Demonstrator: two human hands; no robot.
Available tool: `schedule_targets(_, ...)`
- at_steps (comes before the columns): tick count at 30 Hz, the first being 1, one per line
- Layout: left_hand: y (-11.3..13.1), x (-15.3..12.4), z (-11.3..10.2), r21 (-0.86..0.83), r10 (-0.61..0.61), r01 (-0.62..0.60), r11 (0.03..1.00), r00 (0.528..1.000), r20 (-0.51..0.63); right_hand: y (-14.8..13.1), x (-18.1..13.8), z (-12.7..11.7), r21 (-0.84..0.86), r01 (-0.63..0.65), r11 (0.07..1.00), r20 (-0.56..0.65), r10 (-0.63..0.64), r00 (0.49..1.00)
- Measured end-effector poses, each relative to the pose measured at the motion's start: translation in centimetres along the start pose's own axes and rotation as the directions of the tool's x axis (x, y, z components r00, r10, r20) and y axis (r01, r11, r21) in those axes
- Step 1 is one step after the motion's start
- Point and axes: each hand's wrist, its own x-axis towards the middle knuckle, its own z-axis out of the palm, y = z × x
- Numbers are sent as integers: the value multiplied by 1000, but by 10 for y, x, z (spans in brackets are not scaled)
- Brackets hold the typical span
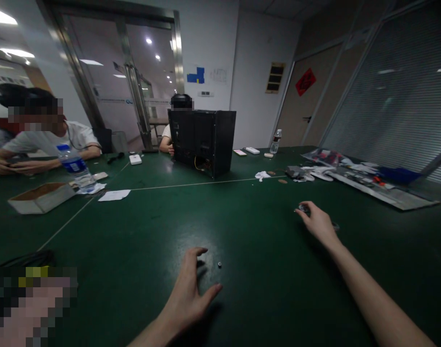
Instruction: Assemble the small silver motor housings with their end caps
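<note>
Seemingly reaching for small round piece (pixel 219 264) with left grip (pixel 189 290) spread beside it, right grip (pixel 319 223) pinching small object (pixel 302 208) beyond; needing delicate closing

Red diamond sign (pixel 306 82): is hanging on the wooden door (pixel 319 67), bearing one dark character, too blurred to read surely.
Glass door (pixel 93 72): is carrying a line of small lettering (pixel 113 101) and a blue logo (pixel 129 101), too small to read.
Left wall (pixel 6 68): is showing large dark characters (pixel 5 78), blurred past reading.
Large bottle (pixel 84 179): is wearing a blue label (pixel 75 166) with white marks, unreadable.
</note>
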Motion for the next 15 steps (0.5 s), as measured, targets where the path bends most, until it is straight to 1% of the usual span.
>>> schedule_targets(2,0,0,0,1,2,-2,1000,1000,-2,17,2,1,-66,-43,997,9,44,999)
schedule_targets(5,-1,1,1,13,18,-18,1000,1000,8,30,3,9,-126,-66,990,36,71,997)
schedule_targets(10,-2,3,2,26,44,-44,999,999,-5,37,3,24,-172,-71,982,87,87,992)
schedule_targets(15,-3,4,2,45,41,-42,998,999,13,41,4,28,-198,-82,977,101,103,990)
